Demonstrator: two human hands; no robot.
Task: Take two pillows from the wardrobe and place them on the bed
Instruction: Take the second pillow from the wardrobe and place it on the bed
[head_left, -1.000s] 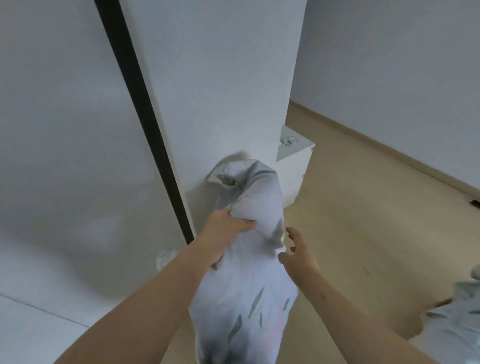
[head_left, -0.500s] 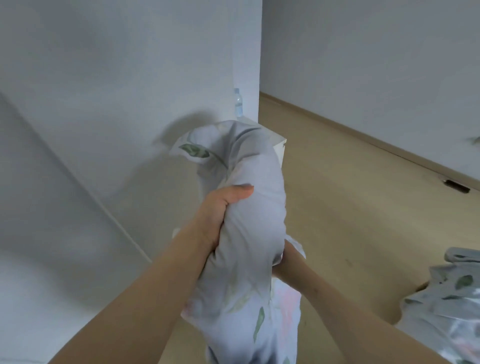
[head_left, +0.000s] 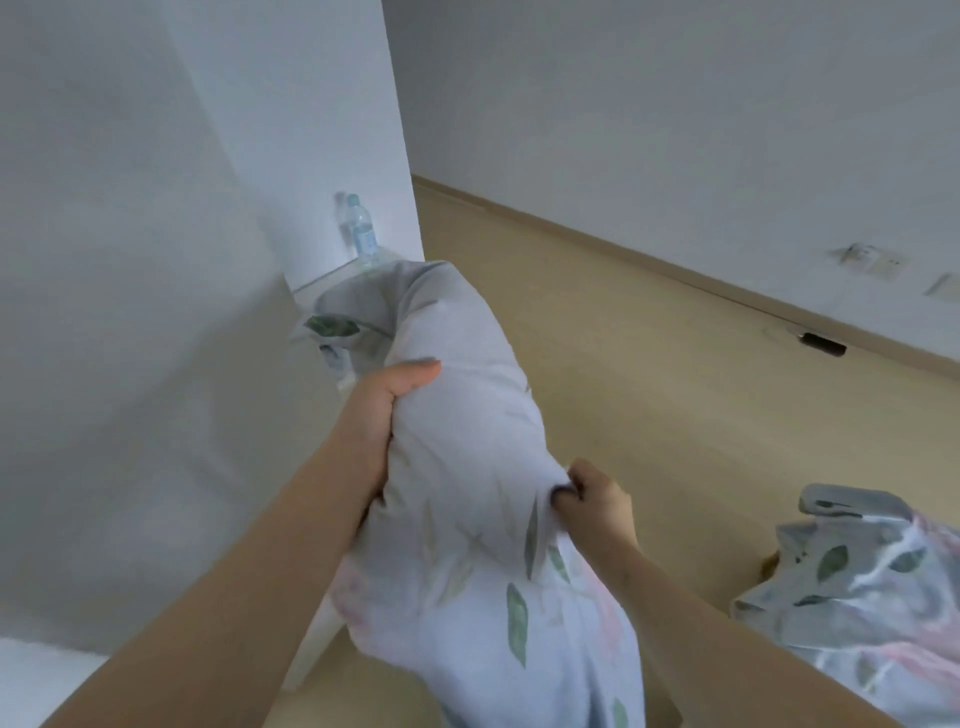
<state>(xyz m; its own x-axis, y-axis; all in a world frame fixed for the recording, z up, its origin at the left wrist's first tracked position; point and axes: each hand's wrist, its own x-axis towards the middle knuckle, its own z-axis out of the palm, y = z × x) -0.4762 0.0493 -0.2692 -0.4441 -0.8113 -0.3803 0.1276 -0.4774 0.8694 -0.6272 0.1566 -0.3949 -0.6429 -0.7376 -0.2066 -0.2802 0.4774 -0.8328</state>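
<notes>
Both your hands hold one pillow (head_left: 467, 493) upright above the floor (head_left: 649, 389): left hand (head_left: 387, 415) clamped around it, right hand (head_left: 592, 496) pinching fabric. Its swinging top could topple the nearby bottle (head_left: 362, 235).

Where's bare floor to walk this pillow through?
Bare floor runs between the white cabinet and the far wall's baseboard. It's crowded at lower right, where leaf-print bedding lies. Left hand and right hand grip the pillow.
</notes>
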